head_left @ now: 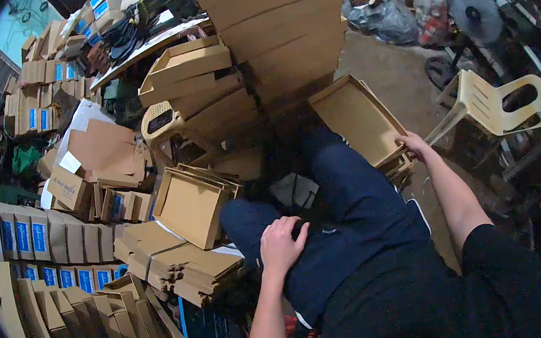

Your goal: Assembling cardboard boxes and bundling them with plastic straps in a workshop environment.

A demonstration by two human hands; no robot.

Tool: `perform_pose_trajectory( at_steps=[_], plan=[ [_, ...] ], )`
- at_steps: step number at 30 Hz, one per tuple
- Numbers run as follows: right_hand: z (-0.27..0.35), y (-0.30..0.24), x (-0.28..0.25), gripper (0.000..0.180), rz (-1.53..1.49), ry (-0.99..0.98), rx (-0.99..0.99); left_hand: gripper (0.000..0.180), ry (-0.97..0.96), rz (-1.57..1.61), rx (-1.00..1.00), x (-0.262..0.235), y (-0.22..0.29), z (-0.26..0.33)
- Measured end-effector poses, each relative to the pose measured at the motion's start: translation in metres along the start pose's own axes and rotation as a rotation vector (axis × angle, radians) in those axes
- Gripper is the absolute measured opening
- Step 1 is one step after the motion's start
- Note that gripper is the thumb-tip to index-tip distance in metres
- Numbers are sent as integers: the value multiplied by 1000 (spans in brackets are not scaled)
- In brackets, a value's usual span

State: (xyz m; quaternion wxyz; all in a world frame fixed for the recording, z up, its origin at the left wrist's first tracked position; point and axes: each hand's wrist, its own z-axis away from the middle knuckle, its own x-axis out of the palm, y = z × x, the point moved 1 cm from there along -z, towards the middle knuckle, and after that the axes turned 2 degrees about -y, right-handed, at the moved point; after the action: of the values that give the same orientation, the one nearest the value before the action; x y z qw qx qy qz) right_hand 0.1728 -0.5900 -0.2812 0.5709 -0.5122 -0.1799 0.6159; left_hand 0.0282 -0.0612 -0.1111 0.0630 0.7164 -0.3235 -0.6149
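Note:
Off to my right, a shallow open cardboard box [358, 120] tilts beside my right leg. My right hand [413, 145] is closed on its near right corner. More cardboard pieces [399, 169] are partly visible under that corner. On my left thigh lies my left hand [282, 241], holding nothing, its thumb apart from the fingers. Left of my left knee, another shallow open box [190, 207] leans with several similar ones behind it. Below it is a strapped bundle of flat cardboard [184, 262].
A tall cardboard stack [275, 21] rises ahead of me. A phone [160, 120] lies on a cream stool [155, 133] at the left. Boxes with blue labels [23, 236] fill the far left. A cream plastic chair [491, 102] and a fan [474, 13] stand at right.

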Motion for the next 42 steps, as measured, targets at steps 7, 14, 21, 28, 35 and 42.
perform_pose_trajectory(
  at_steps=[7,14,21,28,35,42],
  plan=[
    [-7,11,-11,34,152,212,-85,23,14,2,52,4,-1,-5],
    [20,-20,9,39,187,134,-124,24,-9,9,3,0,-3,0],
    [12,-28,-1,35,248,178,-234,24,-28,-9,2,2,0,-2],
    [4,-45,-3,28,2,235,-249,25,-4,-1,-34,-1,-4,1],
    [-86,2,-200,45,402,152,-608,29,3,93,68,11,-3,-6],
    [5,-126,-160,54,-308,-338,-385,28,0,42,1,15,-11,6]
  ],
)
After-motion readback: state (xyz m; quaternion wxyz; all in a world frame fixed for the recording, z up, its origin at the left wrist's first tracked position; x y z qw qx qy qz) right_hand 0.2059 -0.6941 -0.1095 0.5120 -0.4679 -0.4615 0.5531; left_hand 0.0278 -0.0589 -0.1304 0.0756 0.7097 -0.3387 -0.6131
